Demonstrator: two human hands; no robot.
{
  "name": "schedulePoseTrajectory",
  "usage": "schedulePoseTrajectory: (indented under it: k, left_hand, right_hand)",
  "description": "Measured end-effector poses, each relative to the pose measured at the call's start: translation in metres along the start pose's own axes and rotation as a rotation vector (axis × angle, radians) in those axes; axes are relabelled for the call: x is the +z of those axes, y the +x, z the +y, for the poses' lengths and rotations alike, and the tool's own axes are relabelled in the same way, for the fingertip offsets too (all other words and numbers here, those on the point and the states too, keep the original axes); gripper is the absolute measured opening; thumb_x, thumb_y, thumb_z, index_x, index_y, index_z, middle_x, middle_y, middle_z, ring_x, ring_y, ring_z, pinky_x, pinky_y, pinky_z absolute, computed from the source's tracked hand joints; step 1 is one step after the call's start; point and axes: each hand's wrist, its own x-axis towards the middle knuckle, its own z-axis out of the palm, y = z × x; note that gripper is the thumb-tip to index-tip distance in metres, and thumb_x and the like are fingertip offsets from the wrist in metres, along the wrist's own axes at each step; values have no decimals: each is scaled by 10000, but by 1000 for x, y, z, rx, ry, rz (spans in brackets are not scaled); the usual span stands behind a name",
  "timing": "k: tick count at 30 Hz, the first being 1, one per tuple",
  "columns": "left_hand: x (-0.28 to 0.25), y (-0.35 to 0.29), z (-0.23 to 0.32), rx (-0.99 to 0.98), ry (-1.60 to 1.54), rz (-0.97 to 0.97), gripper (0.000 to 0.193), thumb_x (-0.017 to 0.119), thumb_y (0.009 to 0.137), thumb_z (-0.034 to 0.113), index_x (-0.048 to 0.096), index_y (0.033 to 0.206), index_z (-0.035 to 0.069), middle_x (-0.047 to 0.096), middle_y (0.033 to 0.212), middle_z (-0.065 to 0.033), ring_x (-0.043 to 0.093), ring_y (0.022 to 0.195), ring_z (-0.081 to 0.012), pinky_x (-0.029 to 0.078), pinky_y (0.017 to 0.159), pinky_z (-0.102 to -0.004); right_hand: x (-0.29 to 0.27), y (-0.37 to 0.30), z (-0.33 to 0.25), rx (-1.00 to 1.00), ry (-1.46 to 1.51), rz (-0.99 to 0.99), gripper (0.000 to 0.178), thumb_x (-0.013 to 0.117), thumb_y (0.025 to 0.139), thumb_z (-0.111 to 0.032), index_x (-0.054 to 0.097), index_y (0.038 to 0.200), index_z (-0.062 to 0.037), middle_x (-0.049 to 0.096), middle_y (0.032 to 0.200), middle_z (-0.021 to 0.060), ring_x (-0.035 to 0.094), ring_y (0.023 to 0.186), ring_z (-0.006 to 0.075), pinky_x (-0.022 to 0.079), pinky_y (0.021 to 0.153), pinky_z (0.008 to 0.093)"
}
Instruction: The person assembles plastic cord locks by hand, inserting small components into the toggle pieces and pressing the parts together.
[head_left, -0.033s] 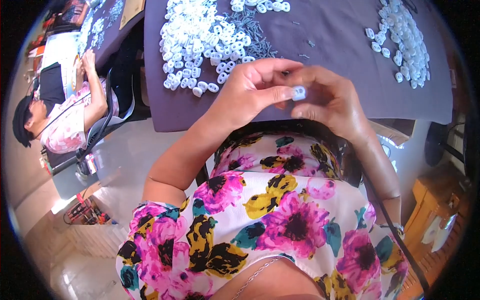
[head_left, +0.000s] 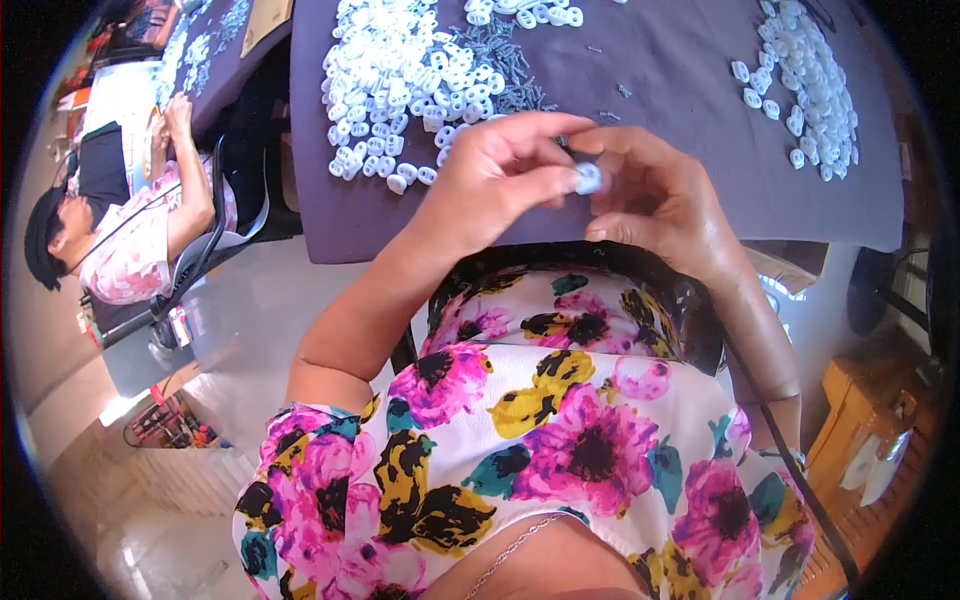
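My left hand (head_left: 490, 170) pinches a small white plastic piece with holes (head_left: 588, 178) between thumb and fingers, just over the table's near edge. Close beside it, my right hand (head_left: 660, 195) curves around the piece, its thumb well apart from its fingers and nothing plainly held. The fingertips of both hands meet, or nearly meet, above the piece. A tiny dark spot shows there, too small to make out. Past my left hand lies a heap of similar white two-holed pieces (head_left: 375, 85), with a pile of small grey screws (head_left: 510, 75) against its right side.
A second heap of white pieces (head_left: 815, 95) lies at the table's right. Some loose screws (head_left: 624, 91) are scattered on the dark tablecloth (head_left: 680, 60). At left, a co-worker (head_left: 140, 220) sits at another table. A wooden cabinet (head_left: 850, 410) stands at lower right.
The white piece has shifted slightly left and up with my left fingers and looks turned. My right hand stays almost in place.
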Motion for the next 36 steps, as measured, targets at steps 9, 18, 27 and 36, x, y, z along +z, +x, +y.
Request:
schedulePoseTrajectory:
  k: [9, 18, 27, 36]
  left_hand:
    - [-80, -27, 4, 134, 529, 490, 190, 643, 842, 67, 673, 1016, -4, 662, 851, -18, 545, 650, -56, 457, 625, -208]
    - [-68, -25, 21, 316, 823, 558, 121, 642, 826, 49, 675, 937, 14, 619, 827, -65, 576, 667, -134, 446, 599, -240]
    - [-65, 36, 32, 390, 1099, 258, 121, 623, 826, 123, 647, 926, 59, 597, 859, -93, 614, 780, -292, 487, 692, -380]
    - [-63, 48, 25, 242, 1155, 92, 101, 627, 804, 63, 609, 902, 48, 581, 853, -99, 596, 799, -296, 476, 694, -368]
  right_hand:
    - [-39, 9, -17, 7, -546, 365, 252, 602, 786, 69, 630, 1022, -16, 602, 857, 7, 585, 775, 79, 472, 710, 225]
    - [-30, 24, -8, -72, -1104, 56, 67, 603, 808, -77, 553, 837, -44, 560, 811, 132, 588, 735, 359, 474, 640, 426]
    - [-16, 11, -22, 29, -887, 69, 54, 592, 812, -34, 557, 852, -27, 549, 803, 139, 580, 719, 332, 467, 643, 377]
    - [-11, 1, -34, 178, -678, 71, 116, 613, 783, -8, 540, 870, -28, 546, 824, 141, 585, 721, 332, 473, 640, 378]
